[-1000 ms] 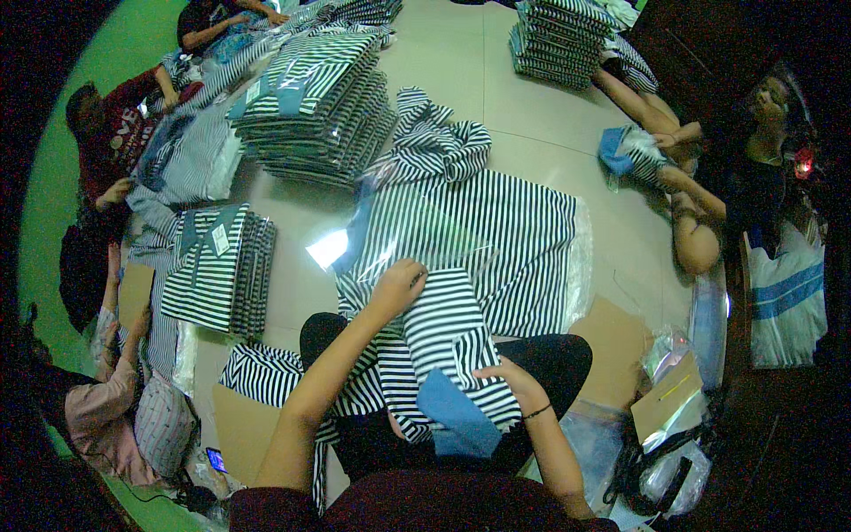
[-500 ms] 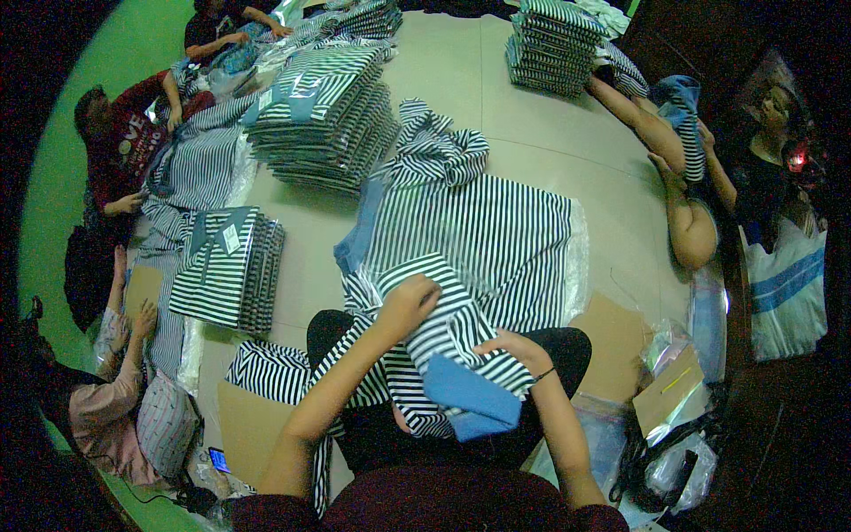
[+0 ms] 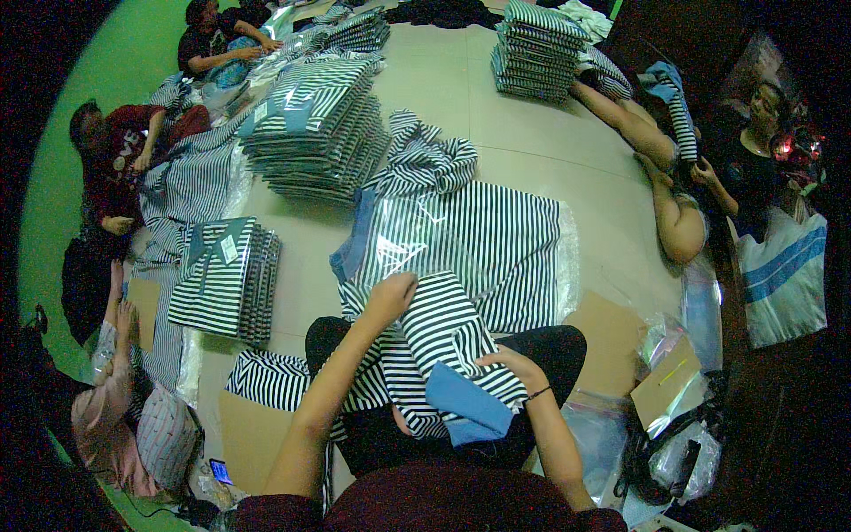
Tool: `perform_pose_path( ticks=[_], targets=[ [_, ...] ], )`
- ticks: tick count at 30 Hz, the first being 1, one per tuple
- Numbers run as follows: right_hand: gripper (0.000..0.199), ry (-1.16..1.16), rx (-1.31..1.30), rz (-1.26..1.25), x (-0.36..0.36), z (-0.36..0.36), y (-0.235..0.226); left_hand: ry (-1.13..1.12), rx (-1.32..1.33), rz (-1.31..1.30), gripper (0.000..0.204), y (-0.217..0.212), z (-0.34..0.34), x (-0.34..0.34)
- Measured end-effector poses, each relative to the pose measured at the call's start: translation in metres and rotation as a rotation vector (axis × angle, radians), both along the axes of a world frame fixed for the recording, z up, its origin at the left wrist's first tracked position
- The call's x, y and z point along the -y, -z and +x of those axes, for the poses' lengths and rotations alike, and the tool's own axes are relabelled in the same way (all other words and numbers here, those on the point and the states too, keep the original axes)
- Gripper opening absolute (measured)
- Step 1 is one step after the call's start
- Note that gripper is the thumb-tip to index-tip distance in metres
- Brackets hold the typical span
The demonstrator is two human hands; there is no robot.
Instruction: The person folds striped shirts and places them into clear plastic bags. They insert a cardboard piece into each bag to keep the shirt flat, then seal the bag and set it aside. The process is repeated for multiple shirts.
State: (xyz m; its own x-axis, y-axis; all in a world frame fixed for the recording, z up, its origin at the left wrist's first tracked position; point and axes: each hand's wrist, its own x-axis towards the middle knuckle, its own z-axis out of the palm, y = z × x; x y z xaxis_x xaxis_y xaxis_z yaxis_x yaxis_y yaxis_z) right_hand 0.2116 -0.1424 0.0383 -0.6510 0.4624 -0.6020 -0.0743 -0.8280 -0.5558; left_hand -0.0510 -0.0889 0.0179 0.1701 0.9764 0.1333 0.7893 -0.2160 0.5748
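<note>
A black-and-white striped garment (image 3: 448, 315) with a blue denim-like part (image 3: 467, 403) lies partly folded across my lap. My left hand (image 3: 393, 294) is closed on its far left edge, at the top of the folded section. Toward the lower right, my right hand (image 3: 516, 362) grips the same garment by its side, thumb and fingers on the stripes. Just beyond, a shiny clear plastic bag (image 3: 412, 239) rests on another striped garment (image 3: 523, 239) spread over the floor, with a blue piece (image 3: 353, 239) at its left.
Stacks of bagged striped garments stand ahead, including a tall stack (image 3: 315, 133), a shorter one (image 3: 217, 279) and a far one (image 3: 541, 49). Cardboard sheets (image 3: 607, 341) and plastic bags (image 3: 687, 461) lie at my right. A phone (image 3: 220, 472) is at lower left. Several people sit around.
My left hand has moved slightly up and left, drawing the garment's top edge away from me. My right hand stays on its side. The view has shifted a little.
</note>
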Motion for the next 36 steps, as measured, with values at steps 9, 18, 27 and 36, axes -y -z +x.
perform_pose_path(
  ticks=[9,18,27,36],
  targets=[
    [0.049,-0.14,0.052,0.07,-0.015,-0.013,0.025,0.036,0.182,0.165,0.011,-0.008,0.015,0.022],
    [0.02,0.076,0.142,-0.005,-0.019,-0.011,0.013,0.03,0.242,0.04,0.015,-0.034,0.029,0.046],
    [0.042,0.056,0.045,0.052,-0.012,-0.014,0.0,0.04,0.233,0.334,0.012,-0.059,0.032,0.048],
    [0.044,0.131,-0.03,0.216,0.0,-0.008,-0.001,-0.763,0.628,0.222,0.056,-0.073,0.051,0.07]
  ],
)
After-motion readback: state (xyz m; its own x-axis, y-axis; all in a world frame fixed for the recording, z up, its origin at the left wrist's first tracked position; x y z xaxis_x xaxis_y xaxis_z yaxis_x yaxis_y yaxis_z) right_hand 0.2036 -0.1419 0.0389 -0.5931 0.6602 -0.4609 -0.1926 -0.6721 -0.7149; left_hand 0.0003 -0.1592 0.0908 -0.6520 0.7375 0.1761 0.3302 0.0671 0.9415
